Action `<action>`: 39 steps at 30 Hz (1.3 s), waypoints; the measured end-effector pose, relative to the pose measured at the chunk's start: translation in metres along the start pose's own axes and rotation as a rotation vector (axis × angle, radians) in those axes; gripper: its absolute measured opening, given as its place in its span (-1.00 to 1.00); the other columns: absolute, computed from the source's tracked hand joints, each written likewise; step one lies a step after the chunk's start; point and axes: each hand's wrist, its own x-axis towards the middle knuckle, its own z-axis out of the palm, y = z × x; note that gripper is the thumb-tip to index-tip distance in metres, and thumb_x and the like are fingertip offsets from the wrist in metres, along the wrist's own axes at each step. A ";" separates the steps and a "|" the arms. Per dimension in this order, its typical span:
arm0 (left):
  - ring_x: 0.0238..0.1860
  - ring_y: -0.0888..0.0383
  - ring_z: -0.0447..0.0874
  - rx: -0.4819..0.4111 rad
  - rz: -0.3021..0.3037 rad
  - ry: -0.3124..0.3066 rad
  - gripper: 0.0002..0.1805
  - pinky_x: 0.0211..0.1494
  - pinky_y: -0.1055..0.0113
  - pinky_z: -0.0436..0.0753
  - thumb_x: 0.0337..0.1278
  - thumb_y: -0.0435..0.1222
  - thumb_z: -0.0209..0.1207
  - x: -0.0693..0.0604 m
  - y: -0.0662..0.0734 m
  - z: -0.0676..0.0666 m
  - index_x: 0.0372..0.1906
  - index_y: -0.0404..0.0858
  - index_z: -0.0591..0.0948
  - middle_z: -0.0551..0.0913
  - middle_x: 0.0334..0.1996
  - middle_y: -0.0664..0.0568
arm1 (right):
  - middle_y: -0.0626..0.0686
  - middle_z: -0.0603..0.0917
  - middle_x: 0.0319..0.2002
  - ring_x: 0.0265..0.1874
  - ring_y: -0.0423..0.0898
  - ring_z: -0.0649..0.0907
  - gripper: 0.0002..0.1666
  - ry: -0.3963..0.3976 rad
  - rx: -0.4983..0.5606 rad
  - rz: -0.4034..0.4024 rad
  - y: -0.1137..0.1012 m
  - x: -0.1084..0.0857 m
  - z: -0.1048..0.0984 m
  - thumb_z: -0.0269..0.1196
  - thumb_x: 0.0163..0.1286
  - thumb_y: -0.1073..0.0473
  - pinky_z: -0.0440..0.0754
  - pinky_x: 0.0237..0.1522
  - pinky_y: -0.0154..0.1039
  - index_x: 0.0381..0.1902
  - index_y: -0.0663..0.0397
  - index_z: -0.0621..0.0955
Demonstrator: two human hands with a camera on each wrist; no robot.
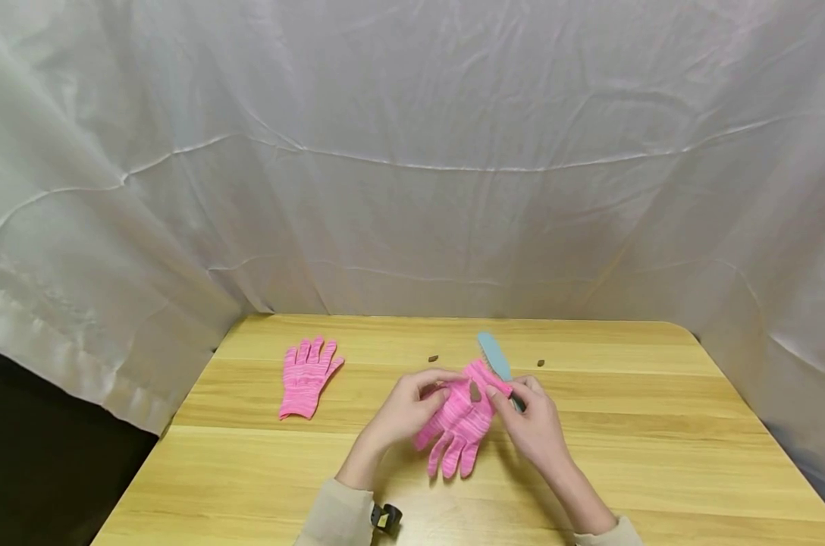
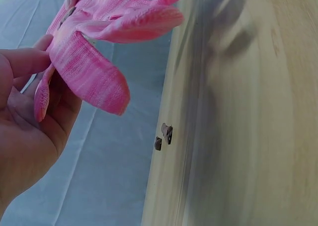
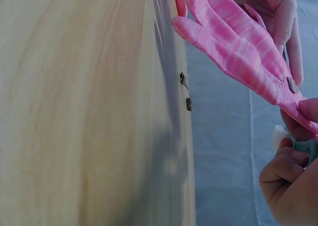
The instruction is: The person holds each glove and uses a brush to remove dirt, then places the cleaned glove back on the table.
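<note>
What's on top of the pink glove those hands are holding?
A small brown bit sits on the held glove, near the cuff. The right hand has its thumb on top too. Anything under that thumb or inside the glove is covered up.

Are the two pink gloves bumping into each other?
Apart. The head view shows bare tabletop between the loose glove, lying on the left, and the held glove, which the left hand and right hand both grip.
</note>
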 end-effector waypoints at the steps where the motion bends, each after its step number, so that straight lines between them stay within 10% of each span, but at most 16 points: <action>1: -0.06 0.20 0.68 -0.007 0.000 0.010 -0.61 0.00 0.40 0.72 0.41 -0.50 0.11 0.000 0.000 0.000 0.22 -0.20 0.68 0.70 0.21 -0.07 | 0.04 0.56 -0.28 -0.37 -0.09 0.45 -0.81 0.000 0.001 0.003 0.000 0.000 0.000 0.38 0.44 0.10 0.44 -0.40 -0.33 -0.34 0.06 0.75; 11: -0.59 0.31 0.38 -0.099 -0.040 0.074 -0.64 -0.61 0.56 0.40 0.40 -0.43 0.23 0.001 0.002 -0.002 0.23 -0.23 0.67 0.71 0.14 -0.15 | 0.01 0.57 -0.23 -0.28 -0.09 0.47 -0.82 0.022 0.003 0.014 -0.002 -0.001 -0.001 0.37 0.46 0.10 0.47 -0.25 -0.34 -0.21 0.10 0.78; 19: -0.64 0.28 0.40 -0.199 -0.067 0.137 -0.61 -0.68 0.56 0.38 0.32 -0.48 0.28 0.002 0.002 -0.002 0.22 -0.26 0.66 0.65 0.18 -0.18 | 0.01 0.63 -0.14 -0.19 -0.13 0.52 -0.80 0.057 0.026 -0.007 -0.001 0.000 -0.002 0.33 0.50 0.11 0.53 -0.10 -0.34 -0.11 0.11 0.78; 27: -0.18 0.06 0.78 -0.241 -0.069 0.232 -0.59 -0.33 0.49 0.71 0.33 -0.51 0.24 0.003 0.003 -0.001 0.24 -0.25 0.64 0.64 0.17 -0.21 | -0.02 0.56 -0.27 -0.40 -0.22 0.45 -0.76 0.105 0.071 -0.122 -0.001 0.001 -0.002 0.19 0.59 0.25 0.49 -0.39 -0.40 0.02 0.09 0.77; 33: 0.15 -0.05 0.71 -0.230 -0.086 0.289 -0.59 0.05 0.46 0.72 0.37 -0.50 0.20 0.006 0.000 -0.002 0.26 -0.27 0.66 0.65 0.26 -0.18 | -0.02 0.58 -0.24 -0.41 -0.22 0.45 -0.70 0.124 0.071 -0.176 0.002 0.002 -0.001 0.17 0.58 0.31 0.48 -0.40 -0.40 0.11 0.05 0.75; 39: -0.49 0.33 0.43 -0.244 -0.158 0.313 -0.55 -0.46 0.58 0.51 0.38 -0.51 0.16 0.007 -0.001 -0.002 0.30 -0.22 0.65 0.65 0.28 -0.15 | 0.05 0.61 -0.21 -0.40 -0.23 0.47 -0.62 0.112 0.064 -0.204 0.002 0.002 0.000 0.15 0.56 0.39 0.51 -0.40 -0.39 0.18 0.03 0.72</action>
